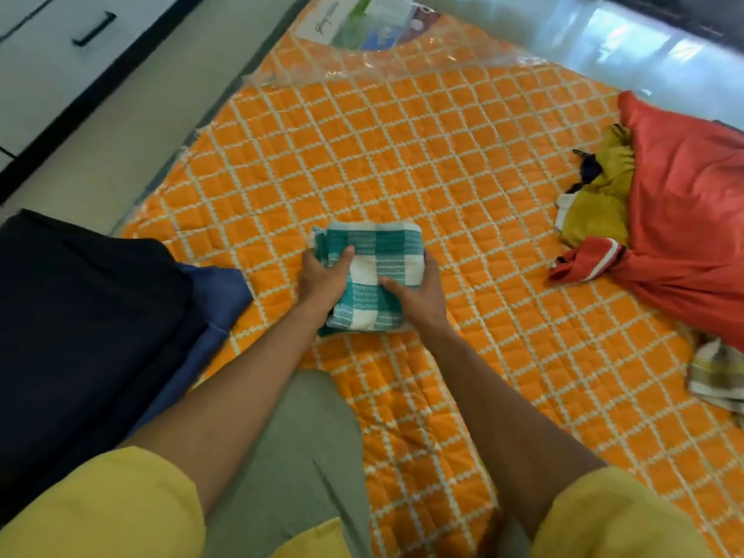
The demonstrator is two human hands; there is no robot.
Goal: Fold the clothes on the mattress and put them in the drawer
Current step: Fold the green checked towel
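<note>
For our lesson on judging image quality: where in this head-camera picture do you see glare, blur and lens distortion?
Head view: glare on the clear plastic wrap along the mattress's far edge; wide-angle bending curves the mattress grid and the cabinet lines; slight softness towards the corners; the folded teal checked cloth at the centre is fairly sharp.
</note>
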